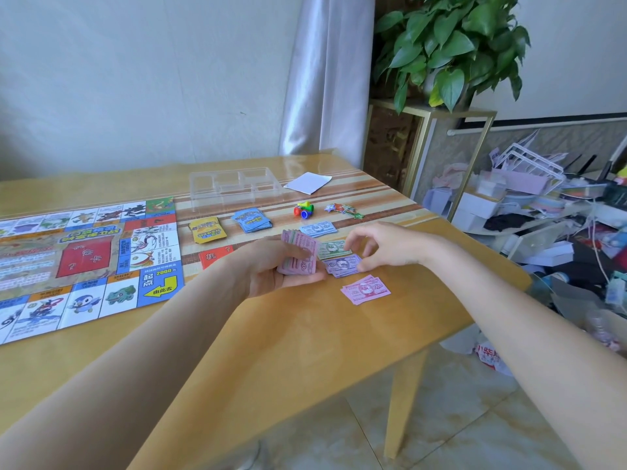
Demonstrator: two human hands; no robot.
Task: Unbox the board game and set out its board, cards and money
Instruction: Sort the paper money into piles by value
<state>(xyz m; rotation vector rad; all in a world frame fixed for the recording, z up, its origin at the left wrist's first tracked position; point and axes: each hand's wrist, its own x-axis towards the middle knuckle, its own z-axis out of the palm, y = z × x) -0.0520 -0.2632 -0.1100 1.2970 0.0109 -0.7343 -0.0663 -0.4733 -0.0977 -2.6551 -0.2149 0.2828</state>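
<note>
The game board [84,259] lies unfolded on the left of the wooden table [305,334]. Beside it are a yellow card pile [207,229], a blue card pile [251,219] and a red card [213,257]. My left hand [271,269] grips a stack of pink notes [300,254]. Money piles lie on the table: blue [318,228], green [330,249], purple [341,266] and pink [365,289]. My right hand [386,245] hovers over the green and purple piles, fingers loosely curled, with its thumb tip at the purple pile's edge.
Coloured pawns [303,210] and star tokens [344,209] sit behind the money. A clear plastic tray [234,188] and a white sheet [308,182] lie near the wall. The table's right edge drops to a cluttered floor [543,232]. A potted plant [451,45] stands on a rack.
</note>
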